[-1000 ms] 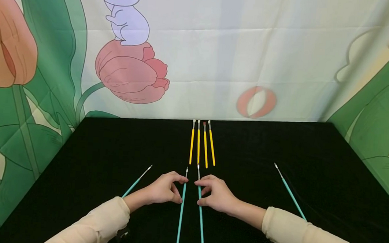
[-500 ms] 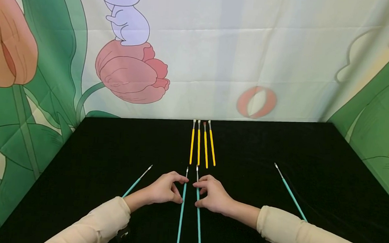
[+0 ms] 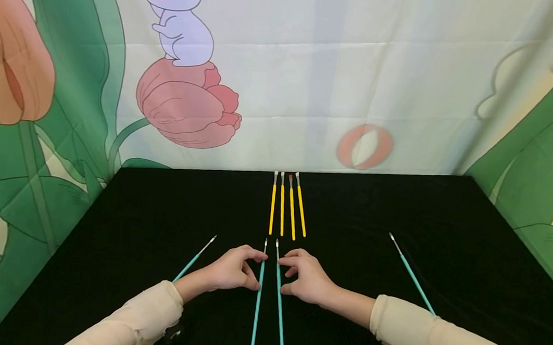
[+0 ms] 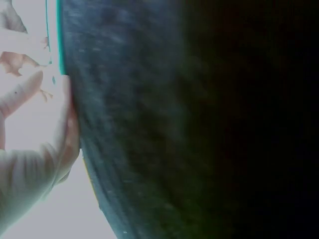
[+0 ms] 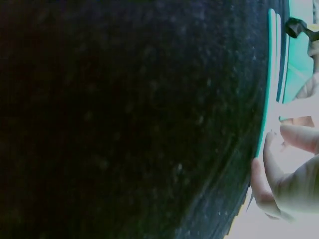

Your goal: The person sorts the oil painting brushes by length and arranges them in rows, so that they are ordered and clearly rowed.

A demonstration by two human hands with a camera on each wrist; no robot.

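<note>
Two slim teal paintbrushes lie almost side by side at the front middle of the black cloth, tips pointing away. My left hand (image 3: 234,266) holds the left paintbrush (image 3: 257,317) near its ferrule, forefinger ahead of the thumb along the handle. On the right paintbrush (image 3: 281,318) the thumb and fingertips of my right hand (image 3: 310,278) hold the same part. In the left wrist view a teal handle (image 4: 61,40) runs up to the left fingertips. The right wrist view shows a teal handle (image 5: 269,74) meeting the right fingers.
Several yellow-handled brushes (image 3: 272,209) lie in a row behind the hands. Another teal paintbrush (image 3: 188,266) slants partly under the left forearm, and one more (image 3: 416,281) by the right sleeve. A printed curtain (image 3: 285,89) hangs along the black cloth's (image 3: 162,203) back edge.
The right paintbrush has shifted left, closer to the left one, and its tip has come slightly back from the yellow brushes. The left hand and its paintbrush have stayed put.
</note>
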